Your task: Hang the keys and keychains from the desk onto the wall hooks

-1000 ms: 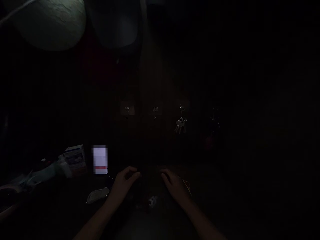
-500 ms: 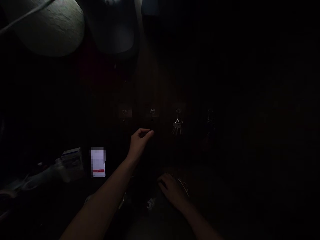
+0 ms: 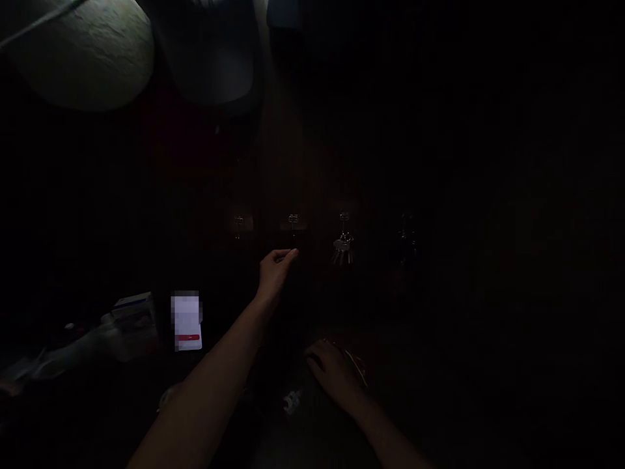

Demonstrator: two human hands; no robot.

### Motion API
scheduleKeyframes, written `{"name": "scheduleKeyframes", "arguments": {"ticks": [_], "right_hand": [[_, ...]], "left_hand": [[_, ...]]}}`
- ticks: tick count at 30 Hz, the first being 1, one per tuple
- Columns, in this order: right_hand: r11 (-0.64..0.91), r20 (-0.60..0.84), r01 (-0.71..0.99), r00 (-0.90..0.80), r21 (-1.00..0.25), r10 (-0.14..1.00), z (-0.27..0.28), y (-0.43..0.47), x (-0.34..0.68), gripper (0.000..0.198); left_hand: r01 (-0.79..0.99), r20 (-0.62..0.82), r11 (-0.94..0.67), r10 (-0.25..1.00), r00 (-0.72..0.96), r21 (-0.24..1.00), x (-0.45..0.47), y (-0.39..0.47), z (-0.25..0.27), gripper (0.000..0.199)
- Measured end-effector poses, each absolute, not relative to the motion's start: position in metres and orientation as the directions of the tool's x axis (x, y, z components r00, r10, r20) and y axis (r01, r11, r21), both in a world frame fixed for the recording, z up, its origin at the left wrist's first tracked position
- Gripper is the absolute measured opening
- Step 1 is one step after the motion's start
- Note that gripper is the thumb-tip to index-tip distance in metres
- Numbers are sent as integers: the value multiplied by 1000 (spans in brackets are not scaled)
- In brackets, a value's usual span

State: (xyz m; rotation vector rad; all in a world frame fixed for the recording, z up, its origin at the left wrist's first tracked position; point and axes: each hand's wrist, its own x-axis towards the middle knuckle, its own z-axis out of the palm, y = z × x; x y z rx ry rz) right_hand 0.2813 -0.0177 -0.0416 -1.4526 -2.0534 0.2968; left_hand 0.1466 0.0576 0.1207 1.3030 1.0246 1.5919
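In the dim head view, my left hand (image 3: 274, 272) reaches just below a small metal hook (image 3: 293, 220). Its thumb and forefinger are pinched together; whatever is between them is too dark to make out. My right hand (image 3: 331, 370) rests lower down on a dark surface, its thumb apart from the fingers. Thin yellowish strands (image 3: 360, 368) show beside its outer edge. A bunch of keys (image 3: 342, 246) with a pale oval tag hangs from another hook (image 3: 344, 216), right of my left hand. A small pale shiny object (image 3: 291, 402) sits between my forearms.
Another hook (image 3: 239, 221) is on the left, and a dark hanging bunch (image 3: 407, 241) on the right. A lit phone (image 3: 187, 322) and a box (image 3: 135, 326) stand at lower left. Caps, one light (image 3: 97, 58) and one dark (image 3: 215, 65), hang above.
My left hand has risen slightly towards the hook, and its thumb and forefinger have come closer together. My right hand stays in place. The whole view has shifted a little.
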Motion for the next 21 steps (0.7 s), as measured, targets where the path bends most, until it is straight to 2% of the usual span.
{"name": "scheduleKeyframes", "arguments": {"ticks": [11, 16, 21], "right_hand": [[395, 314, 769, -263, -502, 912, -48, -12, 285, 22], [410, 326, 762, -273, -502, 905, -46, -15, 284, 22], [425, 348, 756, -274, -498, 896, -53, -11, 284, 20]], "left_hand": [[-165, 269, -289, 954, -129, 943, 149, 64, 87, 27], [-214, 239, -245, 969, -57, 946, 143, 58, 66, 35], [-188, 190, -186, 982, 4, 964, 126, 51, 43, 34]]}}
